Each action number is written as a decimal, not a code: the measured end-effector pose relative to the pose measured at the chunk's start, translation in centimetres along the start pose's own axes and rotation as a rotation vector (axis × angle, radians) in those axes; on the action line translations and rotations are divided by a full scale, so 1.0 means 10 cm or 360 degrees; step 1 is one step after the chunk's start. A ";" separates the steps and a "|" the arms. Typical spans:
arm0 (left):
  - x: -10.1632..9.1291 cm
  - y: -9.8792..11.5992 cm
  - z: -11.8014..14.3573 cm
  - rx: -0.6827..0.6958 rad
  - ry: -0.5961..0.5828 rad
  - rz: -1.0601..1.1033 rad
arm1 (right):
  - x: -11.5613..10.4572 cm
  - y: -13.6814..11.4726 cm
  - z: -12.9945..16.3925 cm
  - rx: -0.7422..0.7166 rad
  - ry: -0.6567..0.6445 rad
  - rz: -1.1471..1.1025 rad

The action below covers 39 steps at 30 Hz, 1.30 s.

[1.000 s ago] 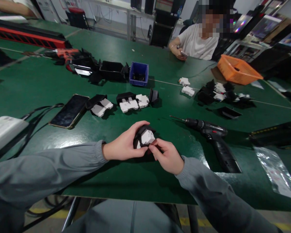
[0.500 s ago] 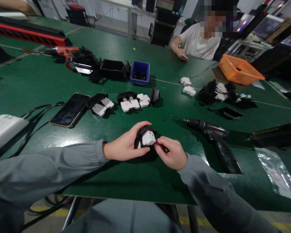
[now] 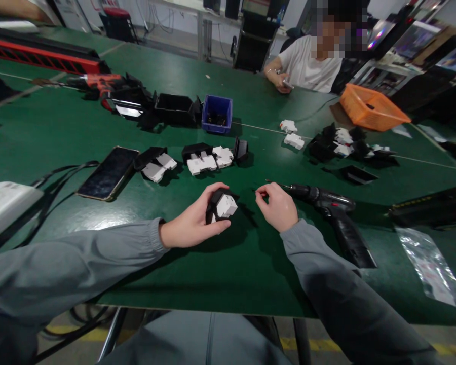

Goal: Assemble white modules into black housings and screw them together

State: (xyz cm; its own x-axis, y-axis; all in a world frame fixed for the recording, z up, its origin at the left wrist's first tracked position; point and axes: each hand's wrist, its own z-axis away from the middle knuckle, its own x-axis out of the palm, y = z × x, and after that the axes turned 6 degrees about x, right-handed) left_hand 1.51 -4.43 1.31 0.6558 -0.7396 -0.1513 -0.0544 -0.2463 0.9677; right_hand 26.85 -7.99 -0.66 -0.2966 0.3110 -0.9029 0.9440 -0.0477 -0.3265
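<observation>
Left hand: wrapped around the part, thumb along the near side and fingers around the far side.
Part: white body in a black shell, in the left hand above the green table, near its front edge.
Right hand: apart from the part, thumb and forefinger brought together; whether anything small sits between them I cannot tell.
Black drill: on its side just right of the right hand, which hides some of its bit; whether they touch is unclear.
Phone: face up, left of the left hand, a cable beside it.
White box: at the left edge, beyond the cable.
Left cluster: white and black pieces, just right of the phone.
Middle cluster: similar pieces, beyond the left hand, a black cap at its right end.
Blue bin: behind the middle cluster, small dark bits inside.
Red drill: further back, on the left.
White pair: two pieces beyond the black drill.
Pile: black and white pieces, right of the white pair.
Orange basket: behind the pile.
Clear bag: flat at the right.
Co-worker: seated across the table, a small device in hand.
</observation>
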 end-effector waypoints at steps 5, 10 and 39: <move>-0.01 0.00 -0.03 0.0069 0.0029 -0.0163 | -0.03 0.00 0.04 -0.0014 0.0009 -0.0095; -0.03 0.01 -0.03 0.0149 -0.0070 -0.0334 | -0.04 -0.01 0.06 0.0020 -0.0007 -0.0114; -0.08 -0.08 -0.28 0.0080 0.0192 -0.0671 | -0.16 -0.41 0.31 -0.0162 -0.0011 -0.1137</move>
State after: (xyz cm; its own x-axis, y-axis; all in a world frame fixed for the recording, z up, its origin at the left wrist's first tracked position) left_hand 3.09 -1.89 1.26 0.7114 -0.4903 -0.5035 0.2022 -0.5433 0.8148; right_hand 23.01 -11.20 1.24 -0.8471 0.2271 -0.4804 0.5277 0.2536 -0.8107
